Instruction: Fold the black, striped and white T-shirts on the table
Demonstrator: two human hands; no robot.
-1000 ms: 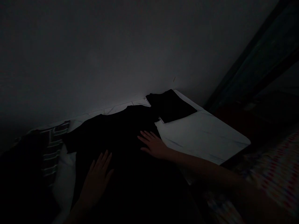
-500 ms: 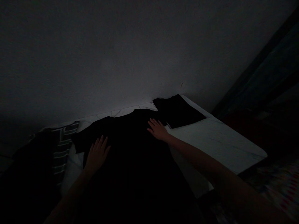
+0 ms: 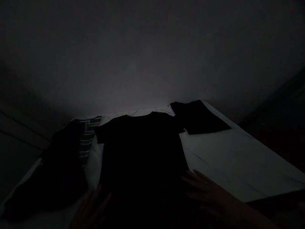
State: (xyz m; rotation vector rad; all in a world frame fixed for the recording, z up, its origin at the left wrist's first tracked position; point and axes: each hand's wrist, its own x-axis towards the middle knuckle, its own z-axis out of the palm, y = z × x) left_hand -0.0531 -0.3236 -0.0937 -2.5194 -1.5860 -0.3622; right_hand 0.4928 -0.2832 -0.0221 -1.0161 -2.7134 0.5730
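A black T-shirt point(image 3: 143, 152) lies spread out, neck towards the wall and short sleeves out to both sides. At its lower left edge is my left hand point(image 3: 91, 206), dim and blurred, with fingers apart. My right hand point(image 3: 201, 187) rests by the shirt's lower right edge, its fingers stretched out and spread. Neither hand grasps anything that I can see. The shirt's lower part fades into darkness.
The shirt lies on a white marble-patterned table point(image 3: 221, 159) against a grey wall point(image 3: 133, 57). At the back right lies a folded black garment point(image 3: 201, 117). Dark clothing point(image 3: 59, 165) and a striped garment point(image 3: 87, 140) lie on the left. The room is very dark.
Both hands have slid from the shirt's upper part down towards its lower edges, nearer to me. The view has shifted, so the table's contents appear further right. The shirt stays spread.
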